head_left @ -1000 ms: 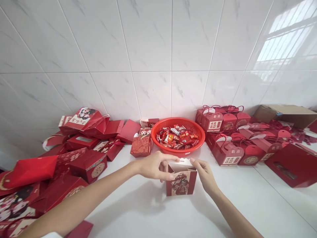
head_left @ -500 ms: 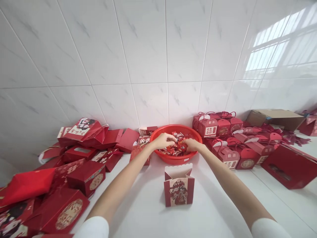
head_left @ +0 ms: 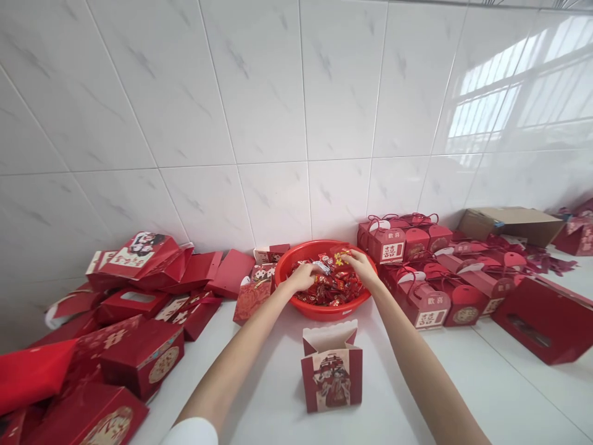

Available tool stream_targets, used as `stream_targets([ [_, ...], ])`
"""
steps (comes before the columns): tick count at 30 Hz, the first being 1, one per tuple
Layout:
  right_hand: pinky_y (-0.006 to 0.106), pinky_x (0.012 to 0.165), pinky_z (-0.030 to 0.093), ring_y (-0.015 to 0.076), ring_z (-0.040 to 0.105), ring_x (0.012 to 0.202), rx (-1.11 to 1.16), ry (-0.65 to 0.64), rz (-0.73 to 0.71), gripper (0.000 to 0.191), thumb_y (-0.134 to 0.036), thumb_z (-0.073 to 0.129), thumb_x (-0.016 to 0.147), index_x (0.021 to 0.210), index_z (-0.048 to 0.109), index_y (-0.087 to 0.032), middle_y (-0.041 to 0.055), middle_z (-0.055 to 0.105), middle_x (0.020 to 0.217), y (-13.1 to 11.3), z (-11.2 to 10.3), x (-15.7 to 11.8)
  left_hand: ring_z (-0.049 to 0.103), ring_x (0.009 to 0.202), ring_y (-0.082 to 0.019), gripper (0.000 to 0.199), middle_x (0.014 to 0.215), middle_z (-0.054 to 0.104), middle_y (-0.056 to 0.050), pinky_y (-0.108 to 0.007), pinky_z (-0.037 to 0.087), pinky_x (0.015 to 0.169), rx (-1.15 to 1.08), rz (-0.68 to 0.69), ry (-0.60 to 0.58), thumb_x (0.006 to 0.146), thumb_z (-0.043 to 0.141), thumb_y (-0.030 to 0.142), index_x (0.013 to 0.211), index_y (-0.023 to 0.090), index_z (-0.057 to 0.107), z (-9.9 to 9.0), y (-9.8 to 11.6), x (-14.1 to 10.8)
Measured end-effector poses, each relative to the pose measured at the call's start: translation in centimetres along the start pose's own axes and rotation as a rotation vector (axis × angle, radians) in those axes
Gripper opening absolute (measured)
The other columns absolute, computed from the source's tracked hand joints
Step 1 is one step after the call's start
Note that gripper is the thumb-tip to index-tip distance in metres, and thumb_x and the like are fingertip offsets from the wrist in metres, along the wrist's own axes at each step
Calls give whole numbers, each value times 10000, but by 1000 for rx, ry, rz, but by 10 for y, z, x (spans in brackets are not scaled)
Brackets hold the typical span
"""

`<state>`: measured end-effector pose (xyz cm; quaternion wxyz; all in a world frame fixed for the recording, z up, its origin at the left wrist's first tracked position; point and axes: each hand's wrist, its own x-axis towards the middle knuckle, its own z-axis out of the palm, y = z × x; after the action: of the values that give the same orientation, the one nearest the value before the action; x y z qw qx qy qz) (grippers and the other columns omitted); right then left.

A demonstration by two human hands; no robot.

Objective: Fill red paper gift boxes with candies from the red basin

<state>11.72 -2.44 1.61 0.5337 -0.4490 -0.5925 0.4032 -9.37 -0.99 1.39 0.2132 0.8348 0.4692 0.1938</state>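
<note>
A red plastic basket [head_left: 319,313] by the wall holds many wrapped candies [head_left: 333,289], mostly in red and gold. Inside its left part, my left hand [head_left: 303,276] reaches down with curled fingers near a silvery wrapped piece; whether it grips that is hidden. Over the basket's right back side, my right hand [head_left: 362,267] pinches a red wrapped candy with yellow marks [head_left: 341,256]. In front of the basket, between my forearms, a small red gift box [head_left: 332,378] stands upright with its scalloped top open and a printed figure design facing me.
Red boxes [head_left: 143,355] lie in a heap at the left. Closed gift boxes with cord handles [head_left: 428,303] are grouped at the right, beside a large red box [head_left: 544,318] and an open cardboard carton [head_left: 514,222]. A tiled wall [head_left: 273,93] rises behind the white table.
My right hand has risen out of the candies with a red wrapped candy in its fingers. My left hand has dipped lower in the basket. The view has shifted slightly.
</note>
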Motion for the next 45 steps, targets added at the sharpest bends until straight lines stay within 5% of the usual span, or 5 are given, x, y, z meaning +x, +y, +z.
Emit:
stream_targets([
  [14,273,536,532,189,654,670,558,230,91,353,-437,799,565,768,623,-208,9,707,747,-7,-9,-10,720,933,-224,436,983,791,-13,-252,541,844,2,111,-291,552,618,-19,869,219,801,3,4,10],
  [29,246,505,532,172,650,670,558,173,158,333,-415,816,592,823,669,-227,-18,710,766,-9,-6,-11,666,966,-186,195,977,735,-60,-298,520,902,-316,158,340,789,569,78,747,177,732,-8,14,6],
  [36,249,533,544,172,659,648,568,-3,154,437,-338,917,513,864,715,-174,22,728,787,-21,-1,-23,671,973,-194,192,981,735,-52,-310,535,893,-387,228,461,824,572,134,810,188,755,5,36,20],
  [41,217,514,519,135,641,612,679,225,111,450,-331,930,478,826,679,-196,-17,715,734,-14,-6,-17,688,988,-177,394,1104,729,-82,-318,543,909,-358,204,400,804,463,35,1073,157,723,13,36,30],
  [45,230,509,528,146,652,618,771,370,108,427,-311,922,469,783,652,-210,-33,707,696,-7,-10,-9,708,937,-195,371,1001,769,-66,-300,557,857,-250,208,153,746,526,24,1019,156,740,18,38,35],
])
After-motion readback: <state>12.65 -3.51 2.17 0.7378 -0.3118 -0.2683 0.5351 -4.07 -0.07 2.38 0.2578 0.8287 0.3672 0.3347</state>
